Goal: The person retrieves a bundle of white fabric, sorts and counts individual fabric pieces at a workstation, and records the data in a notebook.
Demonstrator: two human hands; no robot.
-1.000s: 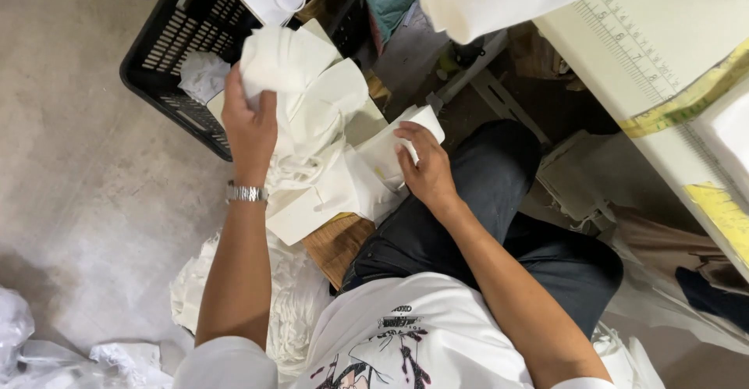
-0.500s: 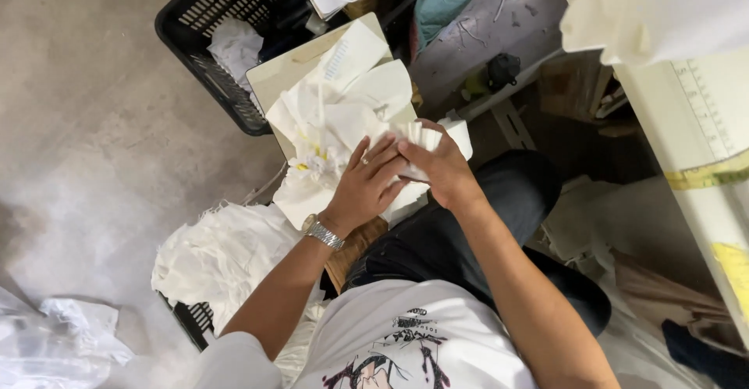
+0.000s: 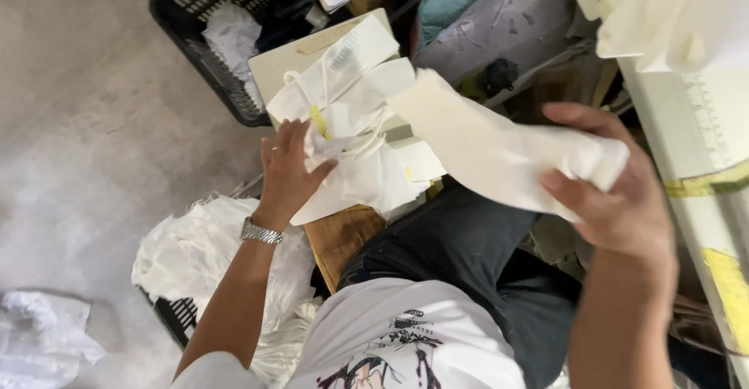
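My right hand (image 3: pixel 612 190) is raised close to the camera and grips one end of a long cream fabric piece (image 3: pixel 488 147) that hangs down to the left. My left hand (image 3: pixel 289 170), with a metal watch at the wrist, rests fingers spread on a stack of white fabric pieces (image 3: pixel 351 131) with cords, lying on a wooden stool (image 3: pixel 339 237) beside my knee. My dark trousers and white printed shirt fill the lower middle.
A black plastic crate (image 3: pixel 211 53) with white cloth and a white bag stands on the concrete floor at the top. Another crate heaped with white fabric (image 3: pixel 195 252) sits at my left. A cream work table (image 3: pixel 702 124) with a ruler strip runs along the right.
My right hand has lifted a cream fabric piece off the stack and brought it up to the right. My left hand stayed pressed on the stack.
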